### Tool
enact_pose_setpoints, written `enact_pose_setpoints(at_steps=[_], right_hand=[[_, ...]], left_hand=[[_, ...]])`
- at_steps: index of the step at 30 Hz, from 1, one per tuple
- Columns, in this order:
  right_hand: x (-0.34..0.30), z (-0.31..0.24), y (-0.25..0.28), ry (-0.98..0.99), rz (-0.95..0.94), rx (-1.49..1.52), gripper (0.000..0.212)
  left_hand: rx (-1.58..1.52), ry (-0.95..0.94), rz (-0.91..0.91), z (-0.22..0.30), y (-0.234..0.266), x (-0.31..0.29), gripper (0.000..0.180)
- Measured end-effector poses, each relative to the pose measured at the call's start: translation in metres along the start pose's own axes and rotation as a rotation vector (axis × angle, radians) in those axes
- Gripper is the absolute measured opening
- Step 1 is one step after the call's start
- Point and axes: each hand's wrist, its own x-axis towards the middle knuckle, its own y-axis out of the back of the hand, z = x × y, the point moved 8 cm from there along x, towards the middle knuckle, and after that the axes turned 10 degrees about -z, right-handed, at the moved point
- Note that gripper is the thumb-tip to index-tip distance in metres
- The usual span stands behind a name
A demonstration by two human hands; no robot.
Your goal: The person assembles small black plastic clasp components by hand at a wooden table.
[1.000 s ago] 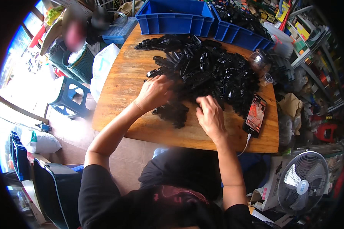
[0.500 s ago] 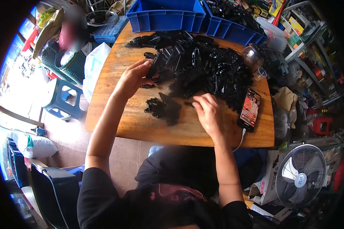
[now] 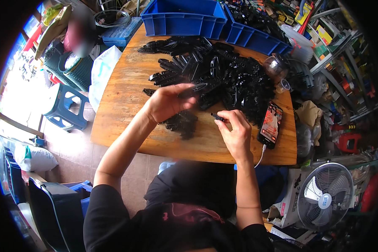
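Note:
My left hand (image 3: 169,103) is raised over the near side of a black heap, its thumb and fingers closed on a long, dark plastic part (image 3: 200,87) that looks blurred. To its right, my right hand (image 3: 238,132) pinches a small black plastic piece (image 3: 216,116) between thumb and fingertips. The two pieces are apart. Beyond both hands spreads the pile of black plastic parts (image 3: 191,65), long slim ones at the left and small ones (image 3: 250,86) at the right. A smaller cluster of black parts (image 3: 182,124) lies below my left hand, partly hidden and smeared.
A wooden table (image 3: 122,105) bears it all. At its far edge stand two blue bins, one (image 3: 185,26) at the left and one (image 3: 256,42) holding black parts. A phone (image 3: 270,125) with a white cable and a clear jar (image 3: 276,67) are at the right. A fan (image 3: 324,200) stands nearby.
My left hand has come from the pile's left edge toward the right and nearer me, carrying a long black part. My right hand has shifted slightly right, its small piece now plainer to see.

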Motion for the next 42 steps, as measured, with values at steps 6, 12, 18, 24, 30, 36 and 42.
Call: enact_pose_setpoints(at_steps=[6, 12, 18, 24, 30, 36, 42], right_hand=[[-0.003, 0.0, 0.006, -0.021, 0.061, 0.249, 0.016], [-0.003, 0.011, 0.013, -0.143, 0.162, 0.612, 0.015], [-0.001, 0.01, 0.011, -0.151, 0.088, 0.544, 0.011], [0.003, -0.026, 0.013, 0.183, 0.131, 0.065, 0.025], [-0.002, -0.03, 0.007, 0.287, 0.138, -0.083, 0.03], [-0.004, -0.031, 0.004, 0.258, 0.112, -0.094, 0.03], [-0.006, 0.007, -0.018, -0.174, -0.101, 0.564, 0.024]], left_hand=[[0.049, 0.1, -0.004, -0.026, -0.015, 0.007, 0.028], [0.335, 0.203, -0.048, -0.046, -0.056, 0.005, 0.025], [0.377, 0.069, -0.115, -0.047, -0.055, 0.008, 0.031], [0.502, 0.047, 0.026, -0.04, -0.048, 0.004, 0.03], [0.431, 0.098, 0.131, -0.034, -0.053, -0.003, 0.02], [0.579, 0.011, 0.105, -0.033, -0.048, -0.008, 0.017], [0.887, -0.17, 0.097, -0.022, -0.071, -0.022, 0.02]])
